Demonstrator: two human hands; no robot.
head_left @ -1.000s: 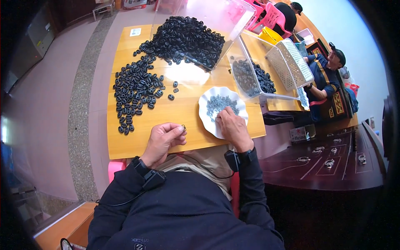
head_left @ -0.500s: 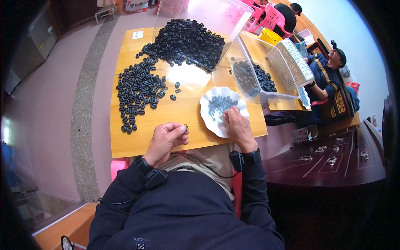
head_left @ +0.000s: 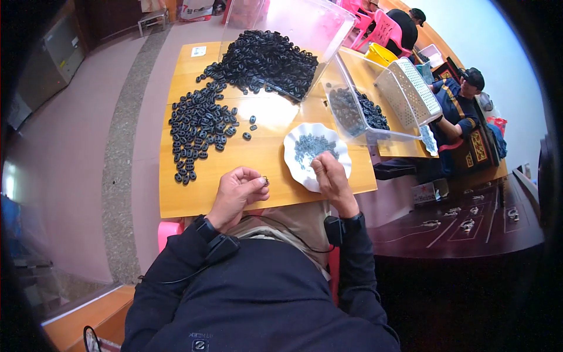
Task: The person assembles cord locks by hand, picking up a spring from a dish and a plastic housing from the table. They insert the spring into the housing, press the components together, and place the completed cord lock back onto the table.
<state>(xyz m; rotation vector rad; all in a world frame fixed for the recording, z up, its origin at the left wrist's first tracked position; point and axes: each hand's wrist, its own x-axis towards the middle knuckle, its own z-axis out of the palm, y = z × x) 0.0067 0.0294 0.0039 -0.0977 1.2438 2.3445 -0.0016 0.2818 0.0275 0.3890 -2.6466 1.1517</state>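
Observation:
My left hand (head_left: pixel 239 193) is closed in a pinch near the table's front edge. Between its thumb and fingertips sits a small black piece with holes (head_left: pixel 265 181). At the right, my right hand (head_left: pixel 332 180) hangs over the near edge of a white scalloped dish (head_left: pixel 289 155), fingers curled together. Whatever those fingers hold is hidden. Small grey-blue bits (head_left: pixel 314 146), too fine to name, lie heaped in the dish. Farther left, many black oval pieces with two holes (head_left: pixel 199 120) spread across the wooden table (head_left: pixel 258 152); a few lie apart from them.
A clear plastic box (head_left: pixel 331 32) lies at the back, black pieces (head_left: pixel 270 61) spilling from it. Right of the dish stands another clear bin (head_left: pixel 366 138) with black pieces, beside a white perforated basket (head_left: pixel 410 88). A co-worker (head_left: pixel 460 105) sits beyond it at the right.
My right hand's fingers have drawn back slightly from the grey-blue bits and curled tighter. My left hand keeps its pinch on the black piece. The view has shifted slightly.

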